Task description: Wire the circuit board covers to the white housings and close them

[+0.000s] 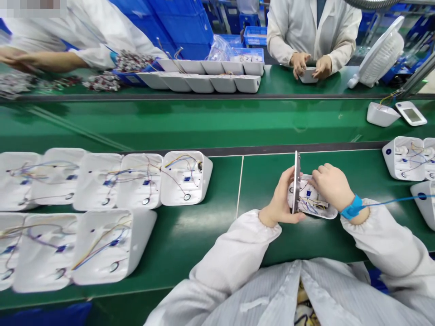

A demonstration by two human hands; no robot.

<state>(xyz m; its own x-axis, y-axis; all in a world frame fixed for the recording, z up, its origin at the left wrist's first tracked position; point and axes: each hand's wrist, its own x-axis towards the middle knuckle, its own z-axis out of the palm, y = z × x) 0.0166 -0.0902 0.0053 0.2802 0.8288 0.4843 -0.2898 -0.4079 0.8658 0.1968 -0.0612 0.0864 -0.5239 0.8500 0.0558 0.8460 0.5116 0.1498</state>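
My left hand (pixel 284 199) grips a thin flat panel (pixel 297 183), seen edge-on and upright, at the left side of an open white housing (pixel 326 212). Inside the housing are a small blue part and several coloured wires. My right hand (pixel 331 183) reaches over the housing's upper right, its fingers bent and closed at the inside. What its fingertips hold, if anything, is hidden. A blue band (pixel 351 207) with a cord is round my right wrist.
Two rows of wired white housings (pixel 207 181) stand at the left, others (pixel 396 158) at the right edge. Beyond the green belt (pixel 238 122), two people work near rows of white shells (pixel 238 84). A white fan (pixel 382 52) stands at the upper right.
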